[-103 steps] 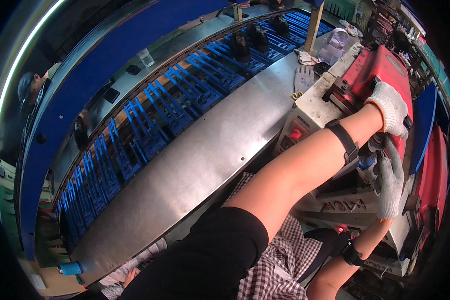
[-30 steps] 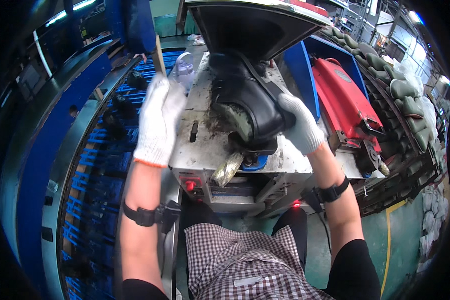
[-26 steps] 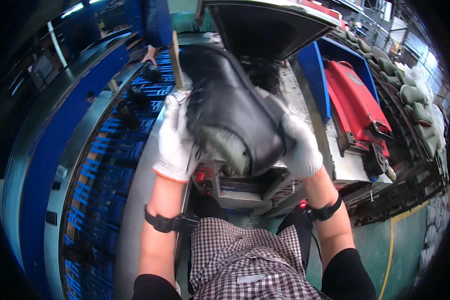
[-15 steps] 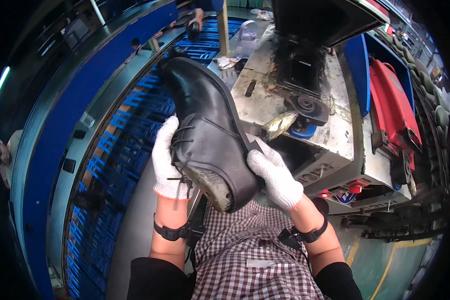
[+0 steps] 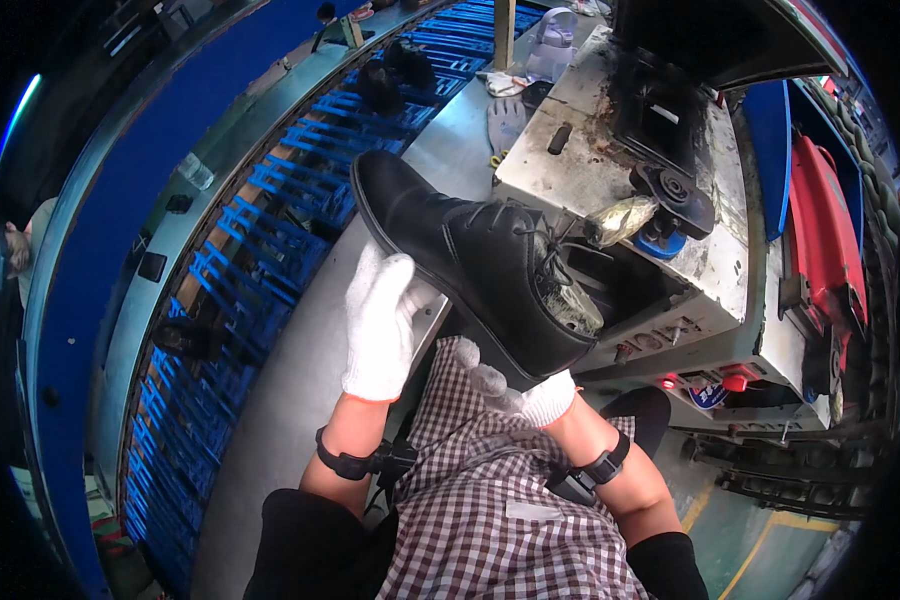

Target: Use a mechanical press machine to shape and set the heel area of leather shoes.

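Observation:
A black leather lace-up shoe (image 5: 485, 255) is held in front of me, its toe toward the far left and its heel toward the near right. Light-coloured, worn-looking material fills its opening around the loose laces. My right hand (image 5: 547, 400), in a white knitted glove with greyed fingertips, grips the shoe from below at the heel; part of that grip is hidden behind the shoe. Along the sole's near-left edge, my left hand (image 5: 378, 325) in a matching glove has its fingers stretched upward, not wrapped round the shoe. Whether its fingertips touch the sole I cannot tell.
On the left runs a blue slatted conveyor (image 5: 240, 240) carrying dark shoes. A stained, pale machine (image 5: 560, 185) with red buttons stands at right, beside a red cover (image 5: 825, 230). Gloves (image 5: 506, 122) and a clear jug (image 5: 552, 45) lie beyond. Another person is at far left.
The shoe has turned from toe-up to lying more level, its opening now facing right. My left hand has left the laced side for the sole; my right hand has shifted under the heel.

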The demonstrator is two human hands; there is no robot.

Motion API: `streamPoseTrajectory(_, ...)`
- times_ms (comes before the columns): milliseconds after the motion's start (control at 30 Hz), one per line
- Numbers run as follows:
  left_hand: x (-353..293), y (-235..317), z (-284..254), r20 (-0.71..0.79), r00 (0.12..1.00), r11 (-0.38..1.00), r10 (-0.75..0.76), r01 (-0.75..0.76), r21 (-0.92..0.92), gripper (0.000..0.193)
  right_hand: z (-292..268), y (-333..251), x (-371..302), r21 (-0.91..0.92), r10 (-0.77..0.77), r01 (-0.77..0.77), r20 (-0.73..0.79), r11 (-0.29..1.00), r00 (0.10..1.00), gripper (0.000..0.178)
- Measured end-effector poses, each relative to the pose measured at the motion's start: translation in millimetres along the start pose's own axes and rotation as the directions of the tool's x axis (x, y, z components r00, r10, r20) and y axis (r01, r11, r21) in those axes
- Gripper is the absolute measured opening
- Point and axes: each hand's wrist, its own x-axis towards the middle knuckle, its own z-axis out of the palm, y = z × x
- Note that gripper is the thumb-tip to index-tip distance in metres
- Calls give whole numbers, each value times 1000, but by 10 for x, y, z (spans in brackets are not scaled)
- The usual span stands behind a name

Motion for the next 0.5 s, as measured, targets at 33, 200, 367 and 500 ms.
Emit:
streamPoseTrajectory(33,-35,0,12,-7,1000,999,-4,4,43,51,-57,-2,-17,-32,-21,21,-3,999,1000,69)
streamPoseTrajectory(200,-158,-91,125,62,997,996,-42,37,78,80,-106,-39,40,-70,20,-19,7,997,1000,66)
streamPoseTrajectory(367,-117,-100,147,45,999,999,9,-11,44,80,-104,12,115,-250,-114,65,-185,966,976,59)
streamPoseTrajectory(500,-93,-203,-67,30,999,993,45,-48,110,68,4,-58,237,-517,-248,61,-301,854,921,58)
